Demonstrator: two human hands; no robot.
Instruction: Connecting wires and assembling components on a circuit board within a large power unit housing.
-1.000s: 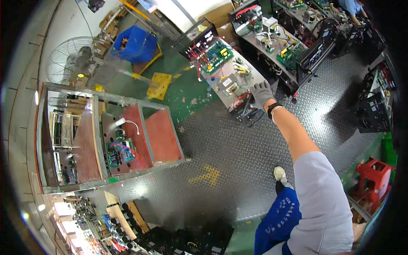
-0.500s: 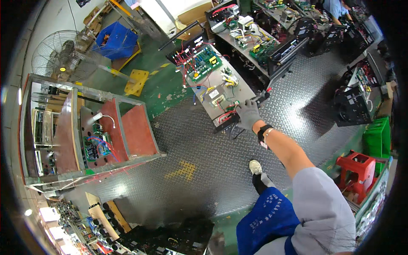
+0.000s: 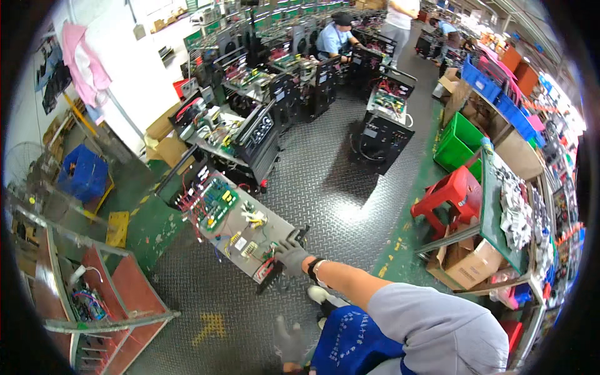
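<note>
An open machine chassis (image 3: 240, 228) with a green circuit board (image 3: 215, 197), wires and yellow parts stands on the checker-plate floor. My right hand (image 3: 290, 257), in a grey glove with a dark wristband, grips the black end panel (image 3: 275, 270) at the chassis's near end, my arm stretched out in a grey sleeve. My left hand (image 3: 286, 342), also gloved, hangs low beside my blue apron (image 3: 353, 347), blurred, fingers loosely apart and holding nothing.
More open chassis (image 3: 250, 140) line up behind. A black unit (image 3: 381, 128) stands on the aisle. A red plastic stool (image 3: 450, 194), green crates (image 3: 459, 140) and cardboard boxes (image 3: 472, 265) sit to the right. A red-shelved rack (image 3: 94, 294) is on the left. People work at far benches (image 3: 334, 37).
The view has swung upward, so the far workshop now shows. My right hand has stayed at the near end of the chassis. My left hand has come into view low down.
</note>
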